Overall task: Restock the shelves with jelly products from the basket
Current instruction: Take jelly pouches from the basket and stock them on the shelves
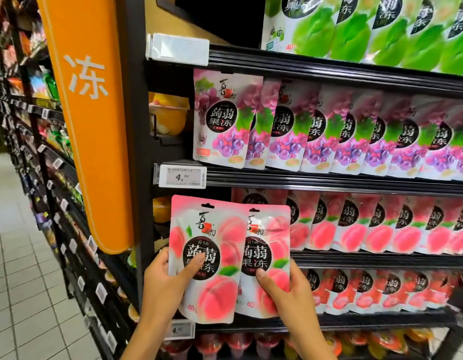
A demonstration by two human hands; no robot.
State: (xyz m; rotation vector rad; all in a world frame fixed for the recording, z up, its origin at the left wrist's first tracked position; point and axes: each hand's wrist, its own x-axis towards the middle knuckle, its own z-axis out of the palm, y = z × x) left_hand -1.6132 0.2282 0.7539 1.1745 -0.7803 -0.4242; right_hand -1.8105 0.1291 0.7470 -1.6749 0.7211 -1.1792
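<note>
The left hand (165, 281) grips a peach jelly pouch (207, 258) at seven o'clock in view. The right hand (286, 291) pinches a second peach pouch (268, 255) at the first's three o'clock, tucked partly behind it. Both pouches are upright before the peach row (381, 227). The grape pouches (329, 131) stand at twelve o'clock.

A black shelf unit (329, 178) carries a price tag (182, 176) reading 4.90 on one rail. Just above the tag stands a row of purple grape pouches (316, 131), and higher still green pouches (368, 29); below it come peach pouches (381, 227), then red pouches (381, 289), and lowest, jelly cups (251, 341).
</note>
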